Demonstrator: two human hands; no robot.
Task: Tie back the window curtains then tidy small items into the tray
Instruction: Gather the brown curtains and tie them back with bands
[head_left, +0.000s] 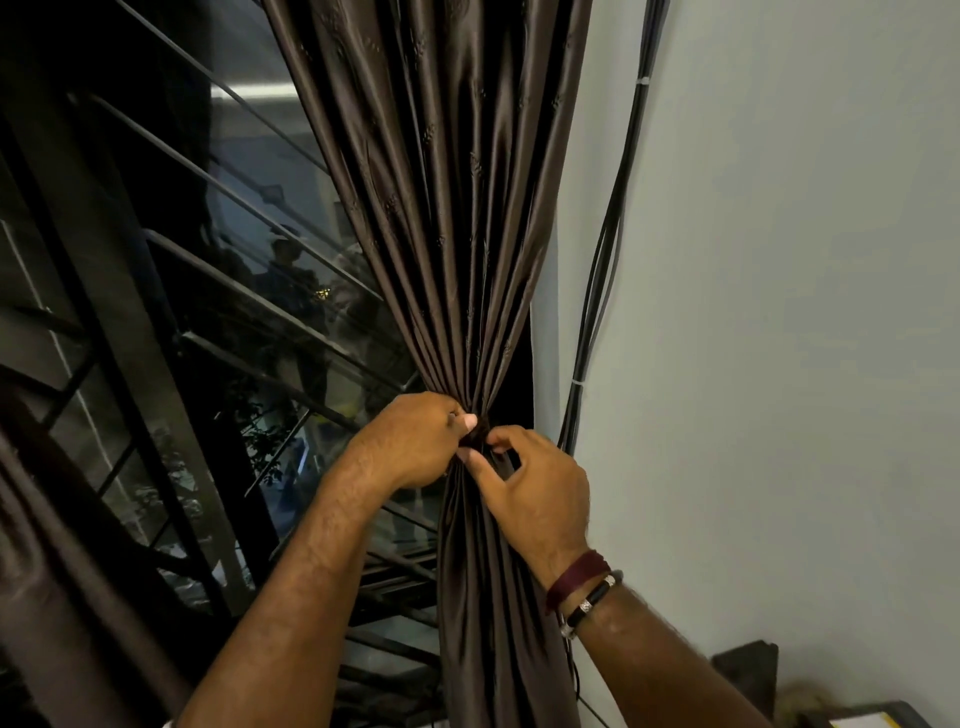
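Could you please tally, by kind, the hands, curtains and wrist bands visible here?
Hands: 2, left hand and right hand, both at the gather.
Brown curtains: 2, gathered curtain, left-edge curtain.
Wrist bands: 2, maroon and black.
Total: 6

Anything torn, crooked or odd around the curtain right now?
Nothing stands out. The curtain hangs in even pleats, gathered tight where the left hand and right hand pinch the tie. The cables on the wall run bundled and intact.
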